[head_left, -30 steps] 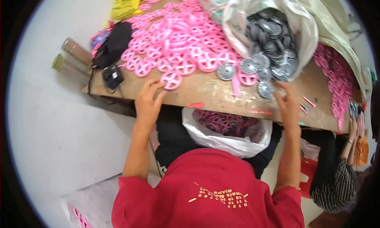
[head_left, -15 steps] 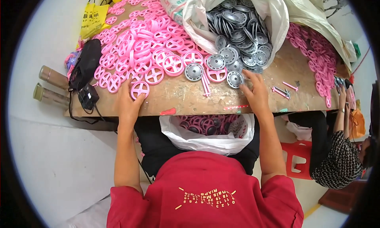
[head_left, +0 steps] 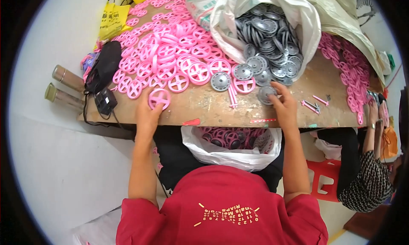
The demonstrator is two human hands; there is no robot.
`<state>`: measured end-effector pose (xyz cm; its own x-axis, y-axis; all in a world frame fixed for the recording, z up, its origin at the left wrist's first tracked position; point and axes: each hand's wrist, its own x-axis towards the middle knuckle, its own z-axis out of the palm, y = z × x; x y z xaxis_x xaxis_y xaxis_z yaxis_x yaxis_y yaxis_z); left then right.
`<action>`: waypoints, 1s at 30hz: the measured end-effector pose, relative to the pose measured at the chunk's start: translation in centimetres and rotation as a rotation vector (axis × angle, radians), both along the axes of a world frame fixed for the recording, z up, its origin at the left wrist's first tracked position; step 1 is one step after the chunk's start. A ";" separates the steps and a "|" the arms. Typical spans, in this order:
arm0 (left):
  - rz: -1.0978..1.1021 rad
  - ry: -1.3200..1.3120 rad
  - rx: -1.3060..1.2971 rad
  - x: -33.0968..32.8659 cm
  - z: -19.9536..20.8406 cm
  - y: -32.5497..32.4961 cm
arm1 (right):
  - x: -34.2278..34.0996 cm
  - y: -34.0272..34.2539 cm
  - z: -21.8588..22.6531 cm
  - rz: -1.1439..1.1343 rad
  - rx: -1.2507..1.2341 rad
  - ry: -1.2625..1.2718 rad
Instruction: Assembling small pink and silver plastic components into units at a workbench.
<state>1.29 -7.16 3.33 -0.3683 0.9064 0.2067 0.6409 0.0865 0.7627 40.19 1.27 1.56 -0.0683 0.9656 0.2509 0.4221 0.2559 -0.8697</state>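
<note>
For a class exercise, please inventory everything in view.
table: one, brown, centre
sacks: several, whitish, on and below table
spoked rings: many, pink, across table
discs: many, grey, mostly in a sack
pins: several, pink, table front
bottles: two, brownish, far left
bag: at least one, yellow, upper left
box: one, black, table left
stool: one, red, lower right
other person: one, patterned top, right
left fingers: several, bare, on spoked ring
right fingers: several, bare, on disc

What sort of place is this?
Probably a small workshop handling parts by hand: a heap of pink plastic spoked rings covers much of a worn brown table, an open white sack spills round grey discs, and a person in a black-and-white patterned top sits nearby.
</note>
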 end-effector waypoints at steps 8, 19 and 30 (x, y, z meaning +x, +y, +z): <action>-0.312 -0.967 -0.094 12.0 1.8 1.9 | -5.6 -4.8 6.3 0.168 -0.037 0.601; -0.520 -1.000 -0.013 16.8 1.3 0.0 | -6.2 -6.3 4.1 0.064 0.273 0.058; -0.562 -0.505 0.085 16.3 -0.1 -1.9 | -4.9 -7.9 3.0 0.205 -0.325 0.383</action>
<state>17.58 -9.05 3.19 0.0754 0.9742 0.2129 0.1429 -0.2218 0.9645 35.29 -6.62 4.54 -0.2256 0.9741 -0.0146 0.0286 -0.0084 -0.9996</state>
